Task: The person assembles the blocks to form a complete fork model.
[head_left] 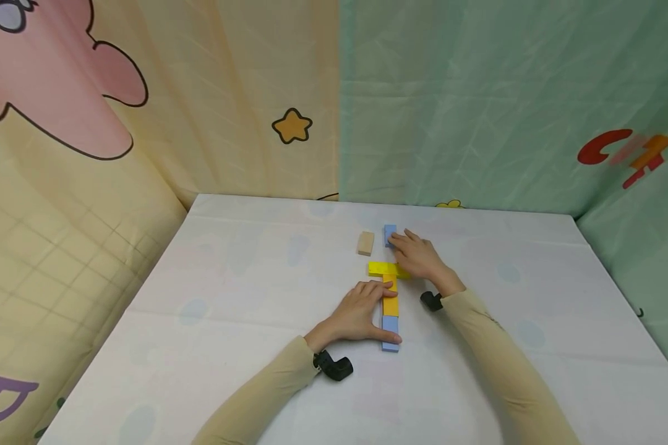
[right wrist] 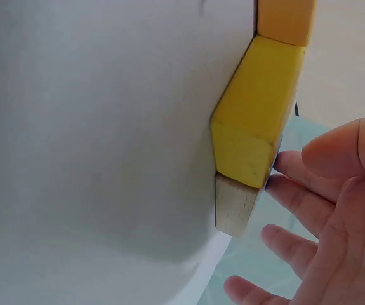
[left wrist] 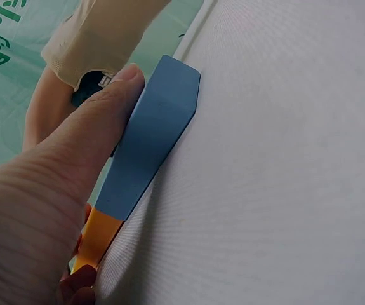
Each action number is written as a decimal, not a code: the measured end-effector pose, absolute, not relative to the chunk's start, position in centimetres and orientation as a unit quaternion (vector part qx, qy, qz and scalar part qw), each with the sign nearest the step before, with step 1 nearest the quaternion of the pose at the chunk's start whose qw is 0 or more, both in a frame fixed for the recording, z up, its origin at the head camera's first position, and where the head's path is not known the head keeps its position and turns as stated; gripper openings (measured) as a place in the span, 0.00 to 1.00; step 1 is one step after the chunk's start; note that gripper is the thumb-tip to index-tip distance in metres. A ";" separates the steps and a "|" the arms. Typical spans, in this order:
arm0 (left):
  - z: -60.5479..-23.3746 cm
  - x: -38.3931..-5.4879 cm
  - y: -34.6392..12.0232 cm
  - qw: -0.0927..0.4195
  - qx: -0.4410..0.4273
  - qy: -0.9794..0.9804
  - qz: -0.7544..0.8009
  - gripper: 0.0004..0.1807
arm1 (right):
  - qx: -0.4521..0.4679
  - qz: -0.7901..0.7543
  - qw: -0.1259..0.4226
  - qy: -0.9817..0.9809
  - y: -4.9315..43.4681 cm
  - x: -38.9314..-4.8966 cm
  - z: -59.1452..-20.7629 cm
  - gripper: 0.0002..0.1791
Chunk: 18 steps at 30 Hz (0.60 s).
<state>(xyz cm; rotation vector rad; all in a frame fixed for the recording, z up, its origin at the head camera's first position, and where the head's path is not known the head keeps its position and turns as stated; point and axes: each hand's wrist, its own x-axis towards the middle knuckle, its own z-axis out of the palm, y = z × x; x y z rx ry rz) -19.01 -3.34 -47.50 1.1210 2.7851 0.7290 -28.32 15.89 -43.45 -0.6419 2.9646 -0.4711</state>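
A yellow block [head_left: 383, 269] lies crosswise above an upright line made of an orange block [head_left: 390, 306] and a light-blue block [head_left: 389, 325]. My left hand [head_left: 359, 315] spans that line from its left side. Its thumb rests on the light-blue block [left wrist: 147, 136], and its fingertips touch the orange block [left wrist: 98, 238]. Farther back, my right hand [head_left: 419, 256] reaches over the right end of the yellow block [right wrist: 255, 108]. Its straight fingertips touch a second light-blue block [head_left: 389, 230], while the thumb stays apart from it.
A plain wooden block [head_left: 365, 243] lies left of the far light-blue block. All sit on a white table [head_left: 245, 371] whose back edge meets printed curtains [head_left: 245, 93]. A black wrist camera [head_left: 334, 366] hangs beside the left wrist, another [head_left: 431, 301] by the right.
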 end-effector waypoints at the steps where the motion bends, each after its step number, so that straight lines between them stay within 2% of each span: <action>1: -47.5 -19.0 -3.3 0.025 0.363 0.901 0.235 0.48 | -0.210 -0.153 0.037 0.965 15.9 -28.3 -43.5 0.25; 18: -47.5 -19.0 -3.3 0.023 0.365 0.899 0.239 0.48 | -0.243 -0.151 0.031 0.958 16.1 -27.2 -43.4 0.24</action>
